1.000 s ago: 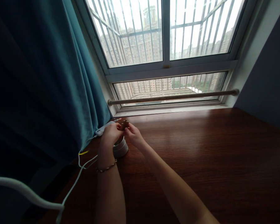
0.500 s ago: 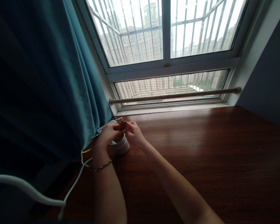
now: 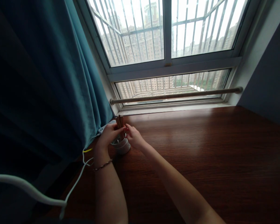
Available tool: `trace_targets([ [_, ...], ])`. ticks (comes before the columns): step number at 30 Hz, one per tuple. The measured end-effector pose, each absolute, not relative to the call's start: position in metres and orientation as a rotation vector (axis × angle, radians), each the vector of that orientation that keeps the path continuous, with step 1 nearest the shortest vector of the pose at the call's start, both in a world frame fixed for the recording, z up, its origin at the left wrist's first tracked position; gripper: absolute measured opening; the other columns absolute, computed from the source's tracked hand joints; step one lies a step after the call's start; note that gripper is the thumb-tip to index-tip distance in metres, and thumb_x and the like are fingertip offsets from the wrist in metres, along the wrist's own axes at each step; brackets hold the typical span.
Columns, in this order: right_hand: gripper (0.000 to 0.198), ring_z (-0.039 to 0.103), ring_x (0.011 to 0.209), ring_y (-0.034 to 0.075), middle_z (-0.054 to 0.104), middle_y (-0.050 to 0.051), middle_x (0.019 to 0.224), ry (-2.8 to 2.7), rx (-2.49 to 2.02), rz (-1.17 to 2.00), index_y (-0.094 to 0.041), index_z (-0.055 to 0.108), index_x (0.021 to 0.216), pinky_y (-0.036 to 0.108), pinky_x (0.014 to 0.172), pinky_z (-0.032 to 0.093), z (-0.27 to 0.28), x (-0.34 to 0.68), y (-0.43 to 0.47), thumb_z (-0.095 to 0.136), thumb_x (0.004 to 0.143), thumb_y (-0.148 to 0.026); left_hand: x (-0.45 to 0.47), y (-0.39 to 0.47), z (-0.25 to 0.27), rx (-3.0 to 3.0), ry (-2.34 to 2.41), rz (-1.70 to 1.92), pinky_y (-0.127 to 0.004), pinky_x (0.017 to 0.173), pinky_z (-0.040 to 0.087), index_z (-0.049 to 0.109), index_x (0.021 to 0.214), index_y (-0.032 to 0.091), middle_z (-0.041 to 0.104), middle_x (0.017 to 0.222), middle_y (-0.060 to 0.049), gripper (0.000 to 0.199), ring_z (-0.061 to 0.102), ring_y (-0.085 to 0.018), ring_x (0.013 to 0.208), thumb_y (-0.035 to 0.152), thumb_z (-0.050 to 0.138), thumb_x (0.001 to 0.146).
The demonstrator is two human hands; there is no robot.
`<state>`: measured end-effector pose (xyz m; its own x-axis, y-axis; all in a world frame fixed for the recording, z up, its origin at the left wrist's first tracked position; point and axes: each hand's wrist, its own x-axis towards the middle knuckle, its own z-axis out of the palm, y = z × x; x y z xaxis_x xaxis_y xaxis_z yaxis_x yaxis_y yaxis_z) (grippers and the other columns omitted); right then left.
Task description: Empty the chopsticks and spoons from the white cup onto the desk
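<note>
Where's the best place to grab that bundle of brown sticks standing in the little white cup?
Probably the bare upper ends of the brown sticks, pinched from above and both sides. They stand nearly upright, lower ends down in the white cup; the left hand and right hand hold them about there.

Both hands meet over a small white cup: the left hand pinches upright brown sticks, with the right hand at their three o'clock.
</note>
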<state>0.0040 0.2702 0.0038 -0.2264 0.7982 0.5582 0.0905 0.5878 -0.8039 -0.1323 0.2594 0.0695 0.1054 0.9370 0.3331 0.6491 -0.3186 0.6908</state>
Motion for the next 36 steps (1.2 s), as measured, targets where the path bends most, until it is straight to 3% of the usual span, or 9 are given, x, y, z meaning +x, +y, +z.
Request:
trace_targets([
  [9,0.066,0.055,0.068,0.012,0.054,0.006,0.105,-1.726,-0.718,0.875,-0.021,0.038,0.131,0.028,0.073,0.05,0.005,0.002,0.262,0.062,0.07,-0.008,-0.121,0.253,0.084,2.078,1.669,1.248,-0.028,0.07,0.048,0.061,0.094,0.015,0.066,0.089,-0.007,0.032,0.062,-0.022,0.082,0.041,0.055,0.077],
  [15,0.05,0.055,0.075,0.014,0.051,0.005,0.101,-1.736,-0.715,0.766,-0.022,0.048,0.124,0.028,0.076,0.048,0.018,0.006,0.251,0.064,0.076,-0.016,-0.097,0.233,0.106,2.288,1.807,1.379,-0.03,0.072,0.046,0.057,0.093,0.016,0.061,0.084,-0.006,0.027,0.059,-0.022,0.078,0.04,0.047,0.083],
  [23,0.027,0.056,0.086,0.02,0.055,0.008,0.102,-1.667,-0.666,0.476,-0.015,0.05,0.109,0.03,0.074,0.047,0.056,0.028,0.233,0.049,0.084,-0.023,-0.043,0.188,0.134,2.505,1.527,1.614,-0.029,0.072,0.045,0.057,0.097,0.018,0.061,0.089,-0.004,0.018,0.058,-0.019,0.082,0.028,0.053,0.083],
  [27,0.022,0.058,0.089,0.021,0.06,0.009,0.1,-1.7,-0.666,0.419,-0.015,0.056,0.103,0.028,0.076,0.046,0.061,0.038,0.23,0.043,0.087,-0.023,-0.034,0.184,0.134,2.339,1.359,1.706,-0.026,0.069,0.047,0.057,0.106,0.02,0.063,0.092,-0.003,0.031,0.059,-0.015,0.073,0.026,0.062,0.076],
  [32,0.026,0.062,0.082,0.017,0.065,0.006,0.092,-1.567,-0.756,0.555,-0.016,0.057,0.107,0.024,0.072,0.046,0.056,0.039,0.239,0.043,0.089,-0.028,-0.044,0.191,0.134,2.182,1.233,1.582,-0.026,0.066,0.051,0.046,0.124,0.024,0.059,0.115,-0.007,0.055,0.061,-0.015,0.077,0.032,0.065,0.073],
  [36,0.028,0.063,0.069,0.014,0.066,0.003,0.074,-1.567,-1.213,0.875,-0.014,0.063,0.088,0.019,0.062,0.046,0.039,0.04,0.261,0.038,0.09,-0.027,-0.082,0.204,0.126,2.131,1.674,1.341,-0.027,0.067,0.05,0.06,0.105,0.019,0.066,0.094,-0.006,0.042,0.062,-0.018,0.076,0.042,0.065,0.071],
])
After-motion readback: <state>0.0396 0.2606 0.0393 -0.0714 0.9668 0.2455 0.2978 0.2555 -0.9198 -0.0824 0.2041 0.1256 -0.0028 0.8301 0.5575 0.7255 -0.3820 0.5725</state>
